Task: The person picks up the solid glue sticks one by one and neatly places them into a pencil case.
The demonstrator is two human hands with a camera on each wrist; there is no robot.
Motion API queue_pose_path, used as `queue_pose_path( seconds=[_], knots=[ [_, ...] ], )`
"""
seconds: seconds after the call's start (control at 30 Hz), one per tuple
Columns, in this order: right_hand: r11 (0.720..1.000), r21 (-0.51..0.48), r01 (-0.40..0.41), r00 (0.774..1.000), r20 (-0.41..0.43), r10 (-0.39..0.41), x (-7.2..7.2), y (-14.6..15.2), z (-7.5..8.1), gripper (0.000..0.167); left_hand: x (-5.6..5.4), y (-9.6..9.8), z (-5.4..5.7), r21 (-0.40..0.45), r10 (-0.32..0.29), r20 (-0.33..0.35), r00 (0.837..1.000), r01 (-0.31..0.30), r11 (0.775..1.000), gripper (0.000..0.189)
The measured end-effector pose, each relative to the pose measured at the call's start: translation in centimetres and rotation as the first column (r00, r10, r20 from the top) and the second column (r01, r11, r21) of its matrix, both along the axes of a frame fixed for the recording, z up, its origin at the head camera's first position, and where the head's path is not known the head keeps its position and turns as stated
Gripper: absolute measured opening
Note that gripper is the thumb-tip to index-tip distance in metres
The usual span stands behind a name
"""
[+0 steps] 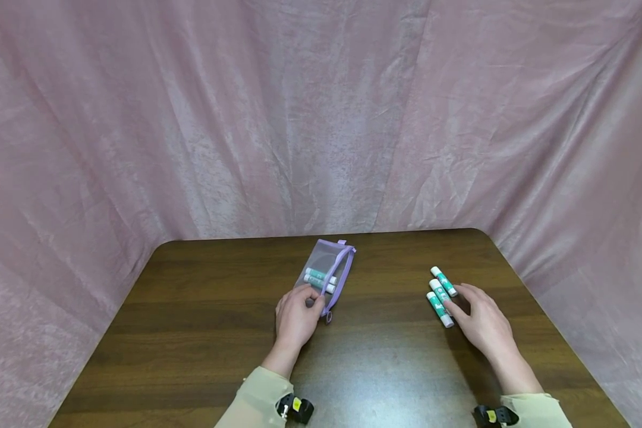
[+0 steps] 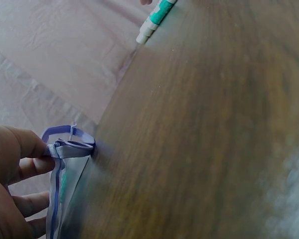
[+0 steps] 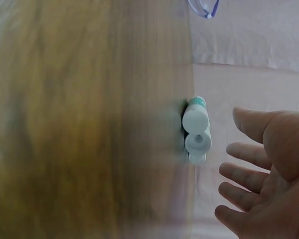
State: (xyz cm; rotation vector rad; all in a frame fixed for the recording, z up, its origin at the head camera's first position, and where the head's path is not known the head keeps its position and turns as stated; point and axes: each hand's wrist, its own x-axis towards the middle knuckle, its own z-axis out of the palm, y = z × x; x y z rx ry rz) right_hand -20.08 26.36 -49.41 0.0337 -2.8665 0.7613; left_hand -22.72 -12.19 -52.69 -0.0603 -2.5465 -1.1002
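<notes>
A see-through mesh zipper pouch (image 1: 321,257) with purple trim lies at the table's middle, its zipped side spread apart. Two green-and-white glue sticks (image 1: 321,276) show inside it. My left hand (image 1: 296,315) pinches the pouch's near corner between thumb and index finger, beside the zipper's end (image 2: 65,149). To the right, three more glue sticks (image 1: 437,309) lie side by side on the table. Over their right side hovers my right hand (image 1: 482,318), thumb and fingers spread. In the right wrist view the white ends of these glue sticks (image 3: 196,119) stand apart from the fingertips.
The brown wooden table (image 1: 192,309) has rounded far corners. Behind it and along both sides hangs a pink velvety curtain (image 1: 299,119). A purple pull ring (image 1: 329,317) sticks out from the pouch's near end.
</notes>
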Motion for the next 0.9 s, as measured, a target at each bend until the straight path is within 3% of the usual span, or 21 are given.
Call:
queue_pose_path(
  seconds=[0.33,0.9],
  knots=[
    [1.0,0.011,-0.006,0.998,0.056,0.005,0.3,1.2,0.0,0.062,-0.2,0.2,-0.1,0.001,0.0,-0.03,1.0,0.0,1.0,0.019],
    [0.999,0.029,-0.023,0.992,0.123,0.019,0.6,2.0,-0.1,0.065,-0.5,0.1,0.0,-0.003,-0.004,0.001,1.0,0.004,1.0,0.019]
  ],
)
